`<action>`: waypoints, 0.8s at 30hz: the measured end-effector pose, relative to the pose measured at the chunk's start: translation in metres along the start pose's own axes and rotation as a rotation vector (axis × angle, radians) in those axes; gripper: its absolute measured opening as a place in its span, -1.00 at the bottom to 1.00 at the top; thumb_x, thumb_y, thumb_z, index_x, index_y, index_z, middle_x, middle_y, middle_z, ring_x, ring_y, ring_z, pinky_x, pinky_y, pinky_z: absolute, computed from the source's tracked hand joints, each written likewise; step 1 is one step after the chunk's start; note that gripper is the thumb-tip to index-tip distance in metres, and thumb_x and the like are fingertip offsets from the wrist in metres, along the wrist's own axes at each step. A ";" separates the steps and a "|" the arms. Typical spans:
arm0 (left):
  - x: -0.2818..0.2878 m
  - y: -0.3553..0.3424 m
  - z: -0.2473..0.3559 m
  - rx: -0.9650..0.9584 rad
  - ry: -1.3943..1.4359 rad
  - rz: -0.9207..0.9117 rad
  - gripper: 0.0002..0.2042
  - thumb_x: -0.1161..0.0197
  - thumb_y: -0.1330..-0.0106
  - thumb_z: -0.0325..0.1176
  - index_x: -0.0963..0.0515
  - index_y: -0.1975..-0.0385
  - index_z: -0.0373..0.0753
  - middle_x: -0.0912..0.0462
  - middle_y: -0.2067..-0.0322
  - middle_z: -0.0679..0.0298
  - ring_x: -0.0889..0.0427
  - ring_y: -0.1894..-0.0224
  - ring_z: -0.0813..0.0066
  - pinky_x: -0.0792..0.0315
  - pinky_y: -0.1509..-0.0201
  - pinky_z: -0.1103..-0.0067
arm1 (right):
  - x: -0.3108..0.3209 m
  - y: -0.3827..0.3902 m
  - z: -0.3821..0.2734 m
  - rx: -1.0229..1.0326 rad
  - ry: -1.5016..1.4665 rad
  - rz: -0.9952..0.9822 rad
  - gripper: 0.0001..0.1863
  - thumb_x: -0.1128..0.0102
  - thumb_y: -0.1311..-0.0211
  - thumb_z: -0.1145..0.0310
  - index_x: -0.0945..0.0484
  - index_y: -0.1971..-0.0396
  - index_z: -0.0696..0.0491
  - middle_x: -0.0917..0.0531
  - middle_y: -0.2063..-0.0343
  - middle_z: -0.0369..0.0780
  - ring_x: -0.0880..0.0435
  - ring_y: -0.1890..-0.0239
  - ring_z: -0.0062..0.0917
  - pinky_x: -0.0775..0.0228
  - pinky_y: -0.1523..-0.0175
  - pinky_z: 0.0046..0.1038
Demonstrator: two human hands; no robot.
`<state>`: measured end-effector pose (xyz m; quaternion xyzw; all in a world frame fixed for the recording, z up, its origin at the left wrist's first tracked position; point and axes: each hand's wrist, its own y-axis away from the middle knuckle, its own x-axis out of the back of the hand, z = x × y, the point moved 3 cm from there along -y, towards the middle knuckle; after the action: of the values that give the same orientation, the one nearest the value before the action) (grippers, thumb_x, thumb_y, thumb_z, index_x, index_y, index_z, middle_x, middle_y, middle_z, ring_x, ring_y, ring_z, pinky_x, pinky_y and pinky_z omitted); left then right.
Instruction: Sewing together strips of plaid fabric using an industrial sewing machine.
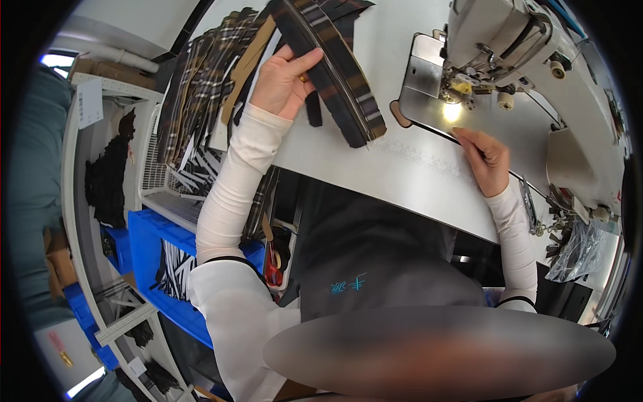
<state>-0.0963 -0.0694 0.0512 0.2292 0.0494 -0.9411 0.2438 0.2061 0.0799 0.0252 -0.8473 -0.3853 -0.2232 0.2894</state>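
Observation:
My left hand (284, 79) pinches a dark plaid fabric piece (330, 75) with a zipper-like line running along it, thumb on top. The piece is raised at a slant over the table, its lower end toward me. My right hand (485, 161) is at the front of the sewing machine (516, 40), thumb and forefinger pressed together just below its lit needle area. Whatever may be between those fingertips is too small to make out. A dark strap-like end (313, 109) shows beside my left hand.
Stacked plaid fabric pieces (204, 84) lie left of my left arm, above a wire basket (161, 197). A blue bin (144, 241) holds black and white strips. The pale worktable (375, 174) ends at a front edge before my apron. Clear plastic bags (577, 249) are at the right.

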 end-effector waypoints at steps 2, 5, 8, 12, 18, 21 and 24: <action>0.002 0.018 0.001 -0.008 -0.004 0.017 -0.77 -0.16 -0.27 -0.48 -0.47 0.08 -0.28 -0.60 0.20 0.30 -0.59 0.16 0.54 -0.54 0.08 0.56 | -0.014 0.002 -0.016 0.013 0.056 -0.087 -0.82 -0.12 -0.14 0.57 -0.61 0.25 0.16 -0.62 0.48 -0.18 -0.57 0.47 -0.55 -0.35 0.32 -0.63; 0.002 0.030 0.006 -0.022 0.023 0.028 -0.77 -0.14 -0.28 -0.49 -0.47 0.07 -0.30 -0.60 0.19 0.28 -0.59 0.16 0.53 -0.54 0.08 0.54 | -0.034 0.000 -0.028 0.109 0.096 -0.128 -0.82 -0.09 -0.20 0.56 -0.61 0.23 0.19 -0.55 0.55 -0.30 -0.44 0.53 -0.72 -0.24 0.39 -0.71; 0.011 0.035 0.004 0.008 0.050 0.000 -0.77 -0.08 -0.28 -0.52 -0.46 0.07 -0.33 -0.58 0.15 0.26 -0.58 0.15 0.51 -0.54 0.08 0.51 | -0.029 -0.001 -0.003 -0.468 -0.558 0.026 -0.79 -0.09 -0.26 0.42 -0.62 0.18 0.14 -0.60 0.50 -0.38 -0.46 0.55 -0.77 -0.28 0.42 -0.73; 0.019 0.043 0.004 0.020 0.086 0.005 -0.76 -0.07 -0.27 -0.53 -0.46 0.06 -0.32 -0.58 0.16 0.26 -0.58 0.15 0.51 -0.53 0.07 0.50 | -0.021 -0.002 0.010 -0.490 -0.684 0.028 -0.76 -0.09 -0.27 0.42 -0.57 0.11 0.16 -0.60 0.51 -0.35 -0.49 0.53 -0.78 -0.29 0.41 -0.75; 0.028 0.045 0.000 0.001 0.090 -0.004 -0.75 -0.08 -0.27 -0.53 -0.47 0.06 -0.28 -0.59 0.16 0.28 -0.58 0.13 0.50 -0.50 0.03 0.48 | -0.029 0.003 -0.001 -0.411 -0.531 0.043 -0.77 -0.10 -0.27 0.42 -0.59 0.14 0.15 -0.59 0.51 -0.36 -0.49 0.51 -0.78 -0.29 0.39 -0.76; 0.027 0.042 -0.003 0.014 0.094 -0.018 -0.75 -0.08 -0.26 -0.53 -0.47 0.06 -0.27 -0.59 0.15 0.28 -0.58 0.13 0.50 -0.50 0.02 0.48 | -0.030 0.004 -0.004 -0.409 -0.528 0.053 -0.79 -0.11 -0.26 0.43 -0.61 0.17 0.15 -0.60 0.51 -0.35 -0.48 0.49 -0.80 -0.28 0.39 -0.77; 0.020 0.041 -0.006 0.018 0.117 -0.037 -0.75 -0.08 -0.27 -0.53 -0.47 0.06 -0.26 -0.59 0.15 0.29 -0.58 0.12 0.50 -0.50 0.03 0.47 | -0.034 0.005 -0.012 -0.353 -0.458 0.050 -0.80 -0.13 -0.23 0.45 -0.62 0.19 0.17 -0.60 0.50 -0.35 -0.48 0.45 -0.80 -0.31 0.33 -0.75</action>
<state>-0.0897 -0.1133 0.0376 0.2850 0.0592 -0.9309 0.2207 0.1879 0.0513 0.0116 -0.9221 -0.3750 -0.0823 0.0483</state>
